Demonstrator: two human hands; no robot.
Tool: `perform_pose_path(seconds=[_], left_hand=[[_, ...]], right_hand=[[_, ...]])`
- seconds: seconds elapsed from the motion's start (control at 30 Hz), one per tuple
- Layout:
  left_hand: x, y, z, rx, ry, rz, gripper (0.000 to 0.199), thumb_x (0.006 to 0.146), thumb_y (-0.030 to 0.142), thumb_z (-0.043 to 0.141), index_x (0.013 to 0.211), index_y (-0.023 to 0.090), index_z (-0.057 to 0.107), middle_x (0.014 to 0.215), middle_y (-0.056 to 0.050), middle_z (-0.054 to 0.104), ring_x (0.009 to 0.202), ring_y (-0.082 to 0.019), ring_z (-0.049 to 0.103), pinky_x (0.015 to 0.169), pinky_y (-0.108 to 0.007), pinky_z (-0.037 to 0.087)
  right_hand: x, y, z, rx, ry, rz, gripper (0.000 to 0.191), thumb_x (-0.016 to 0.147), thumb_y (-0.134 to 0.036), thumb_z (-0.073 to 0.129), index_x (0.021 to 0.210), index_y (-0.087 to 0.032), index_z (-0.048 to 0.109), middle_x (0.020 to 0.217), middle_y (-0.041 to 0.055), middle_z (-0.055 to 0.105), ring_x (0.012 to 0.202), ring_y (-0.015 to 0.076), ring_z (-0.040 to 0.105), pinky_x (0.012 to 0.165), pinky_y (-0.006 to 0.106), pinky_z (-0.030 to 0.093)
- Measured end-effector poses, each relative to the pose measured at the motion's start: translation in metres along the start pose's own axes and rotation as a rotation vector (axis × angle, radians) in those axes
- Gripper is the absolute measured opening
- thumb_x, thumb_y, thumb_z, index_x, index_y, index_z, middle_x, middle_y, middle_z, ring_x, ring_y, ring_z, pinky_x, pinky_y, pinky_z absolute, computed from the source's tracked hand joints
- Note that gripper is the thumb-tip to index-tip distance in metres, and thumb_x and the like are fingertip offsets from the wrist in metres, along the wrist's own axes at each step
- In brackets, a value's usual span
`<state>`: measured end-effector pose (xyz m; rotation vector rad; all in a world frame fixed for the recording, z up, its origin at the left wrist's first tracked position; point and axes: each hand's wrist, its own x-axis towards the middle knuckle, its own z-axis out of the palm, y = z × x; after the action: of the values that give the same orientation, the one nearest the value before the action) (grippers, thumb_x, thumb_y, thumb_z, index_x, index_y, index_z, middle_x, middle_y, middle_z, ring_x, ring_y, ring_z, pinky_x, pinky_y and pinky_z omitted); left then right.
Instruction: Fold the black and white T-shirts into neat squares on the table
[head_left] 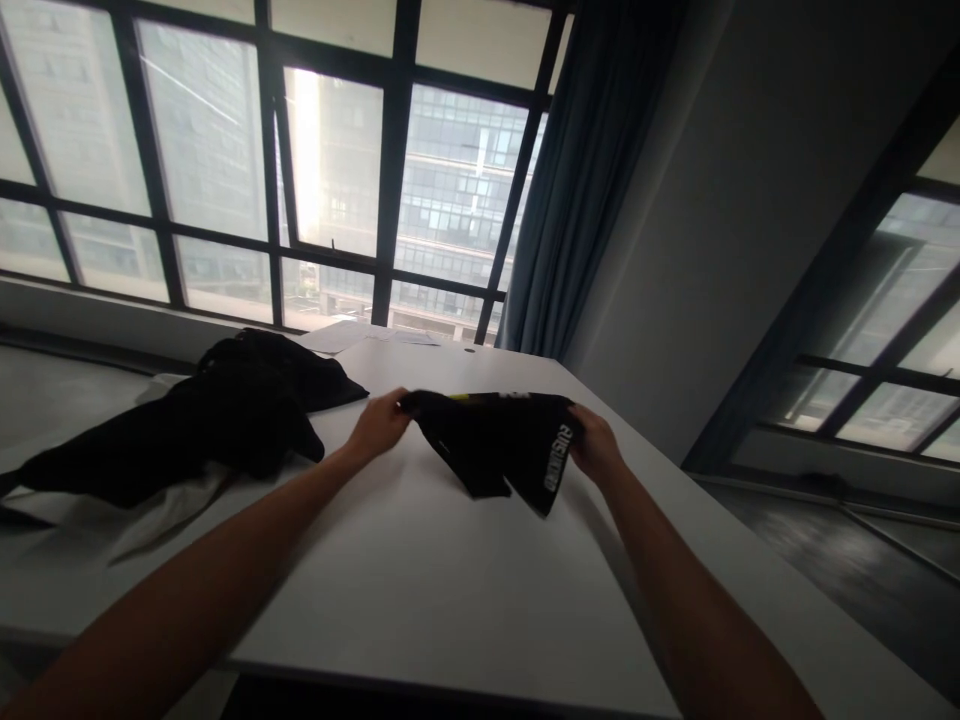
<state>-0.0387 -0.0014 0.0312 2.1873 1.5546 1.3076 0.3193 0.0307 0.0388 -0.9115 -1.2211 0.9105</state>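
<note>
A pair of black shorts is stretched between my two hands over the white table. White lettering runs down its right side, and a small yellow patch shows at the upper edge. My left hand pinches the upper left corner. At the upper right corner, my right hand is closed on the cloth, its fingertips partly hidden. The lower edge hangs down with a notch between two leg-like parts; whether it touches the table I cannot tell.
Dark and white clothes lie heaped on the table's left side. Sheets of paper rest at the far edge. Beyond stand windows and a blue curtain; a grey wall rises at the right.
</note>
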Motion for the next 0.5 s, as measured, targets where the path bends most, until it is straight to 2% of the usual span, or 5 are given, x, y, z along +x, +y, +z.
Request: perform_pose_path(seconds=[0.17, 0.27, 0.37, 0.43, 0.5], left_hand=[[0.020, -0.026, -0.002, -0.647, 0.206, -0.394, 0.027, 0.078, 0.036, 0.062, 0.093, 0.014, 0.063, 0.075, -0.004, 0.065, 0.063, -0.018, 0.064, 0.065, -0.034, 0.055], [0.015, -0.031, 0.005, -0.587, 0.231, -0.434, 0.037, 0.083, 0.035, 0.058, 0.113, 0.015, 0.060, 0.097, -0.010, 0.070, 0.083, -0.022, 0.069, 0.080, -0.042, 0.056], [0.001, -0.027, 0.008, -0.124, 0.204, -0.197, 0.046, 0.087, 0.036, 0.056, 0.130, 0.019, 0.055, 0.137, -0.015, 0.057, 0.126, -0.029, 0.053, 0.108, -0.049, 0.040], [-0.011, -0.018, 0.011, 0.165, 0.026, 0.006, 0.052, 0.085, 0.044, 0.061, 0.132, 0.022, 0.057, 0.150, -0.012, 0.047, 0.139, -0.033, 0.039, 0.116, -0.052, 0.028], [-0.019, -0.008, 0.014, 0.285, -0.240, 0.133, 0.055, 0.077, 0.050, 0.070, 0.125, 0.025, 0.064, 0.150, -0.009, 0.048, 0.139, -0.036, 0.039, 0.117, -0.054, 0.025]], right_hand=[[0.010, 0.020, -0.015, -0.248, 0.207, 0.152, 0.048, 0.067, -0.041, 0.077, 0.107, -0.017, 0.066, 0.088, 0.0084, 0.074, 0.083, 0.0252, 0.070, 0.077, 0.040, 0.058], [0.000, 0.023, 0.000, -0.617, 0.153, 0.011, 0.044, 0.078, -0.045, 0.067, 0.112, -0.017, 0.068, 0.109, 0.0128, 0.072, 0.101, 0.0258, 0.067, 0.091, 0.041, 0.053], [-0.016, 0.011, 0.015, -0.872, -0.139, -0.210, 0.041, 0.084, -0.048, 0.061, 0.111, -0.018, 0.071, 0.113, 0.0119, 0.069, 0.099, 0.0242, 0.064, 0.092, 0.040, 0.051], [-0.028, 0.004, 0.024, -0.951, -0.457, -0.208, 0.046, 0.078, -0.047, 0.069, 0.115, -0.020, 0.071, 0.109, 0.0094, 0.068, 0.091, 0.0221, 0.064, 0.086, 0.038, 0.052], [-0.037, 0.000, 0.031, -0.999, -0.694, -0.164, 0.054, 0.069, -0.040, 0.079, 0.119, -0.022, 0.071, 0.109, 0.0076, 0.066, 0.089, 0.0209, 0.063, 0.083, 0.035, 0.052]])
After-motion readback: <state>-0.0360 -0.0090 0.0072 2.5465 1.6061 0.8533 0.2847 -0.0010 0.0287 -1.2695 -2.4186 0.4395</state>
